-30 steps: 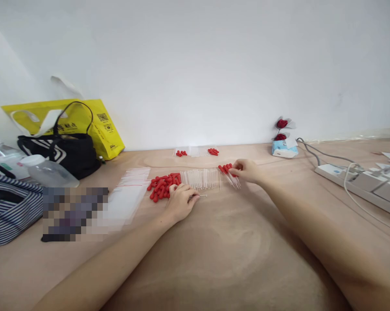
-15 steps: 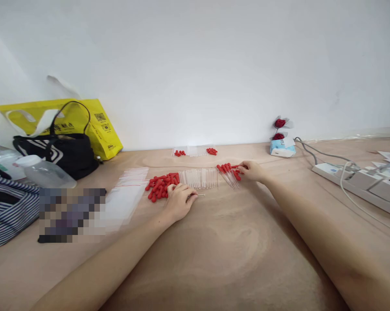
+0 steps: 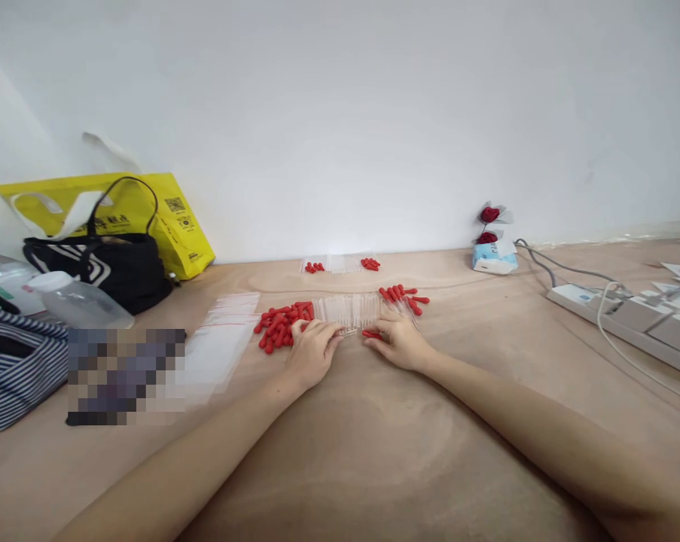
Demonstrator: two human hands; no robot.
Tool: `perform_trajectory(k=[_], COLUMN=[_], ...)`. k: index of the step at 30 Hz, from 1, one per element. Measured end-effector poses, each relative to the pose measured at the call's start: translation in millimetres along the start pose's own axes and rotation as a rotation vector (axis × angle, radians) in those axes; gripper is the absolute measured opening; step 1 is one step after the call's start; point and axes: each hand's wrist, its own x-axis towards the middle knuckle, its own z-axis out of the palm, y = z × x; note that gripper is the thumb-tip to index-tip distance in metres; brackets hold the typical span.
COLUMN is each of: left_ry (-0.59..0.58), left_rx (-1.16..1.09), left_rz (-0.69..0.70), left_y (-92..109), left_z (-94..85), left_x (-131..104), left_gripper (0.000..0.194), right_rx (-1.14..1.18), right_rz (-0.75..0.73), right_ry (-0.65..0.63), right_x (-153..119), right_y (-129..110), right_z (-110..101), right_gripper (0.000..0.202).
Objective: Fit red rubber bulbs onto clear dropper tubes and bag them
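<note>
My left hand pinches a thin clear tube that points right. Beside that hand lies a pile of red rubber bulbs. My right hand holds a red bulb between thumb and fingers, its end facing the tube with a small gap between them. Behind both hands a row of clear tubes lies side by side. Past my right hand are several tubes fitted with red bulbs, partly hidden by the hand.
Clear zip bags lie left of the pile. Two small bagged groups of red bulbs sit near the wall. Further left are a yellow bag, a black bag and a bottle. A power strip is at right.
My right hand has moved left and nearer from the bulb-fitted tubes, and now holds a red bulb close to my left hand. My left hand has barely moved.
</note>
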Motion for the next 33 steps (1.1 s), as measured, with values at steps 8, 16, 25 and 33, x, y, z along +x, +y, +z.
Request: perform_trajectory(k=[8,16,25,33], left_ry=[0.058,0.123,0.128,0.119], left_rx=[-0.005,-0.008,-0.02,0.027], left_rz=[0.087,0.177,0.285,0.355], left_y=[-0.3,-4.0,-5.7,-6.8], left_z=[1.5,5.0,7.0,6.9], left_x=[0.1,-1.2,-2.3,-3.6], left_gripper=[0.017,0.02,0.028,0.032], right_rx=[-0.013,0.062,0.112,0.093], right_rz=[0.002,-0.058,-0.133,-0.207], right_ry=[0.044,0.092,0.118,0.094], right_x=[-3.1,-3.4,-4.3,-5.8], right_y=[-5.6,-12.7,-8.8,-7.7], right_z=[4.7,5.8,6.6,6.1], right_gripper=[0.012,0.006,0.005,0.007])
